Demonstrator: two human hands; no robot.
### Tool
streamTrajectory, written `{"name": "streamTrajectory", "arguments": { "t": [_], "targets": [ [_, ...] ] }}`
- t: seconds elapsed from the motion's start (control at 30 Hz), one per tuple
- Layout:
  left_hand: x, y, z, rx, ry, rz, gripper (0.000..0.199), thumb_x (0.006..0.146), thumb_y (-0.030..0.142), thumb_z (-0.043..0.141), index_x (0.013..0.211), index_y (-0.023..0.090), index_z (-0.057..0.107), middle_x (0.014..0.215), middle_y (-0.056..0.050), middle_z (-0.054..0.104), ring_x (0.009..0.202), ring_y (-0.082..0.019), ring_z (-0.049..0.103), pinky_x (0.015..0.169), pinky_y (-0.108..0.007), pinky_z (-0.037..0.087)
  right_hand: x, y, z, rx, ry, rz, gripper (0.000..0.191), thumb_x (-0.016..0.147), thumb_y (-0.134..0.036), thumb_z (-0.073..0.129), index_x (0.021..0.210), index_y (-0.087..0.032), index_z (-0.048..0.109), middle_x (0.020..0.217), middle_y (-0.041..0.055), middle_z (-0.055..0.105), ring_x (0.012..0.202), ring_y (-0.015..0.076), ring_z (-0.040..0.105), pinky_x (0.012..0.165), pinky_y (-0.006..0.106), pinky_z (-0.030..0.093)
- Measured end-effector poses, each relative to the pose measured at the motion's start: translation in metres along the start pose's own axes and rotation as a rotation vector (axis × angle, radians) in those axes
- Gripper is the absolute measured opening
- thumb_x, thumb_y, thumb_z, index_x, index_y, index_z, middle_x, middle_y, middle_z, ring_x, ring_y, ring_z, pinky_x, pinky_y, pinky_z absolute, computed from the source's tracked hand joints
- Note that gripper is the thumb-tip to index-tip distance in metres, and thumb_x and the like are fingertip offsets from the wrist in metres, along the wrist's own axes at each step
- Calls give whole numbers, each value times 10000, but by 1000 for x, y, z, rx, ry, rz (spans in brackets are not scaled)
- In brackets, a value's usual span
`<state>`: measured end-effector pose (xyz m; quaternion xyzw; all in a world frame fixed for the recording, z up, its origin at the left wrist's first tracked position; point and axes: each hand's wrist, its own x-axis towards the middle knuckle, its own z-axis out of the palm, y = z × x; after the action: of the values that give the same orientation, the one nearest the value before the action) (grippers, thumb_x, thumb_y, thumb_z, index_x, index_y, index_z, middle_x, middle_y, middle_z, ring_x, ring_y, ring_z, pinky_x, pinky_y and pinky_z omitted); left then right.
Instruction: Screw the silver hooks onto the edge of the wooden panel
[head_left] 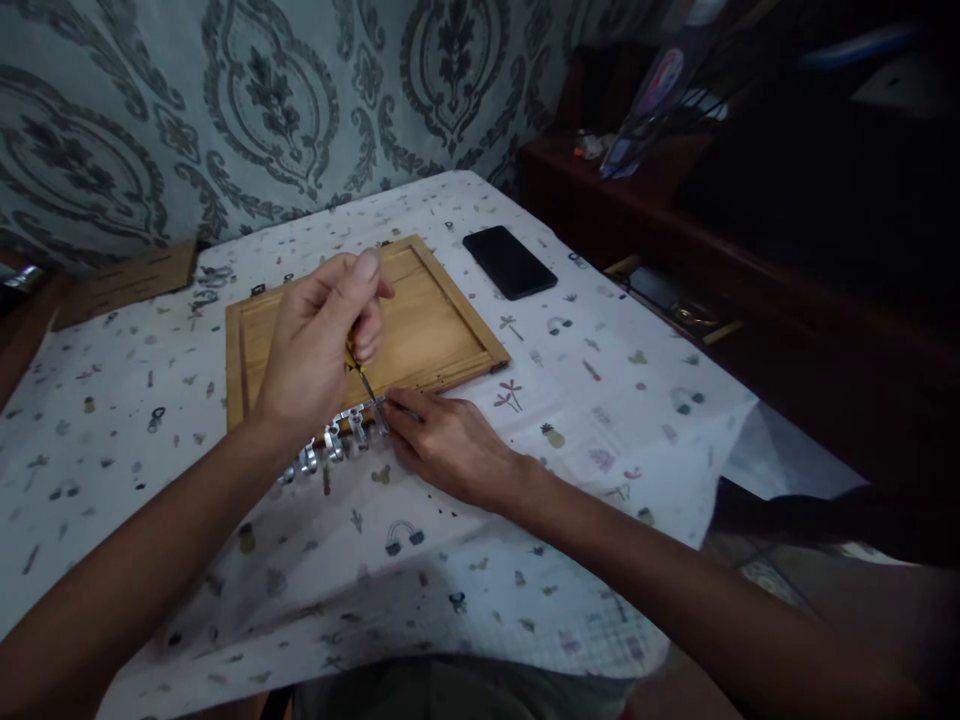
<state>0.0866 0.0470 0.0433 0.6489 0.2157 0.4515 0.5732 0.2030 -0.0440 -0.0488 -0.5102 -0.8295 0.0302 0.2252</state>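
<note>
My left hand (pixel 326 320) is closed around the handle of a screwdriver (pixel 363 380), of which a bit of yellow and the thin shaft show. Its tip points down at a silver metal strip with several curved hooks (pixel 334 438) along the near edge of a framed wooden board (pixel 420 310). My right hand (pixel 442 440) presses its fingers together on the right end of that hook strip, close to the screwdriver's tip. The board lies flat on the table, partly hidden behind my left hand and forearm.
A black phone (pixel 510 262) lies right of the board on the patterned tablecloth (pixel 585 440). Cardboard (pixel 127 285) and some small metal pieces (pixel 212 285) are at the far left. Dark red furniture (pixel 607 210) with an open drawer (pixel 675 300) stands on the right.
</note>
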Motion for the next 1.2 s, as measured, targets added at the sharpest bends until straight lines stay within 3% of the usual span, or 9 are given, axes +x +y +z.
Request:
{"name": "streamTrajectory", "arguments": {
  "t": [0.13,0.37,0.63,0.93,1.2],
  "targets": [
    [-8,0,6,37,111,46,354,806,531,806,724,216,667,595,10,487,552,-116,422,538,-289,323,0,0,0,-10,0,-11,212,950,-109,521,1092,-83,676,1152,154,702,825,196,648,649,316,464],
    [-4,-4,10,-63,141,15,461,815,599,765,672,186,617,516,65,259,446,-71,203,419,-271,131,1,0,-4,-3,-36,7,194,951,-108,526,1082,-86,667,1149,144,701,804,186,637,630,314,439],
    [0,-3,7,-82,43,-23,382,833,516,761,650,209,624,429,102,182,360,-60,129,362,-253,101,1,0,-2,-27,-25,2,182,939,-103,542,1074,-93,664,1099,125,707,780,184,628,616,313,428],
    [-8,13,7,-52,111,153,317,879,407,750,694,176,636,446,93,232,366,-58,197,371,-261,150,1,-1,-8,-10,-77,13,210,967,-125,520,1115,-83,662,1178,156,692,862,201,653,679,314,474],
    [-10,6,9,-67,134,83,338,823,444,802,675,181,650,438,91,260,366,-59,194,366,-267,120,2,-1,-6,-21,-85,8,230,970,-127,514,1132,-80,670,1211,166,683,859,214,654,675,333,477]
  ]
}}
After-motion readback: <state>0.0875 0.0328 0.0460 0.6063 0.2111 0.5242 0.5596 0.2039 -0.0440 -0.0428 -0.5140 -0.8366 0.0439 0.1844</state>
